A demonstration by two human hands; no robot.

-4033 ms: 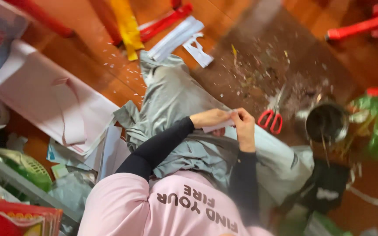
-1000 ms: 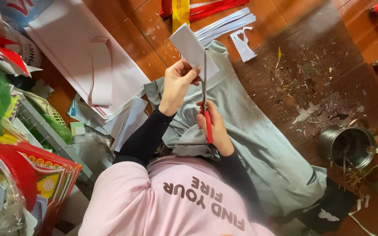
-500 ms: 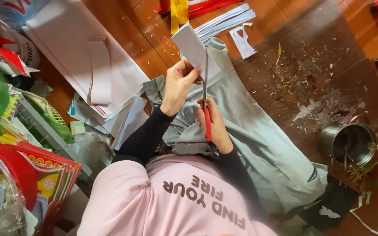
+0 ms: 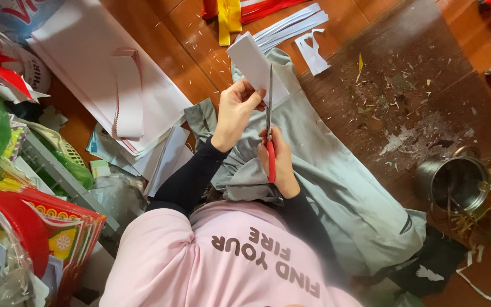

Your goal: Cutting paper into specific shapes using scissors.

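Left hand (image 4: pixel 235 111) grips folded white paper (image 4: pixel 252 63) above the grey-clad lap (image 4: pixel 336 182); right hand (image 4: pixel 279 165) closed on red-handled scissors (image 4: pixel 269 133), blades partway into the sheet: cut judged begun, unfinished.

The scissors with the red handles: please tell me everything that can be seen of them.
The scissors have red handles that look like plastic and thin grey metal blades. They point up in the picture, away from the person. The right hand grips the handles, so most of these are hidden. The blades run up across a folded white paper that the left hand holds. Whether the blades are open or closed cannot be told. Grey cloth lies beneath.
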